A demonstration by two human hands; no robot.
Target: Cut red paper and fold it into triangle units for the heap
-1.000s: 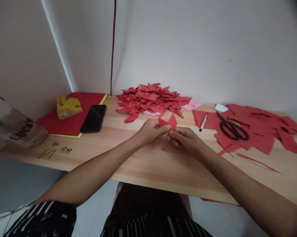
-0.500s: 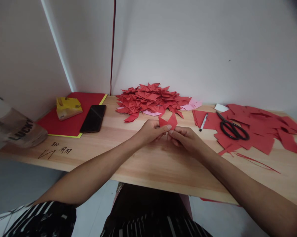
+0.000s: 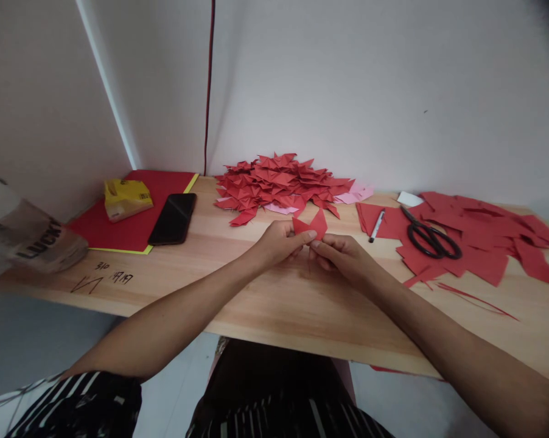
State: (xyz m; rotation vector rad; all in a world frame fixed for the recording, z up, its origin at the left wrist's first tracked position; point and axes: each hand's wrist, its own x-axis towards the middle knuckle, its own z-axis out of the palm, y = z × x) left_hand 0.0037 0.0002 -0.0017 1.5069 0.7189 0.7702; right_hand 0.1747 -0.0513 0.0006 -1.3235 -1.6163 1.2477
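A small folded piece of red paper [image 3: 319, 224] is pinched between my two hands, just above the table, its pointed tips facing away from me. My left hand [image 3: 283, 240] grips its left side, thumb laid across the front. On its lower right edge, my right hand [image 3: 338, 250] closes with thumb and fingertips. The fingers cover the paper's lower part. Right behind it lies a heap of folded red paper shapes [image 3: 279, 179], with some pink paper pieces [image 3: 356, 193] at its edge.
Black-handled scissors [image 3: 432, 240] rest on a spread of red paper sheets [image 3: 479, 243] at the right, near a marker pen [image 3: 377, 225]. At left are a phone [image 3: 173, 219], a yellow packet [image 3: 127, 199] on red sheets [image 3: 119, 234], and a plastic container [image 3: 50, 243]. A wall stands behind.
Almost nothing differs. Both hands keep the folded red paper in the same place.
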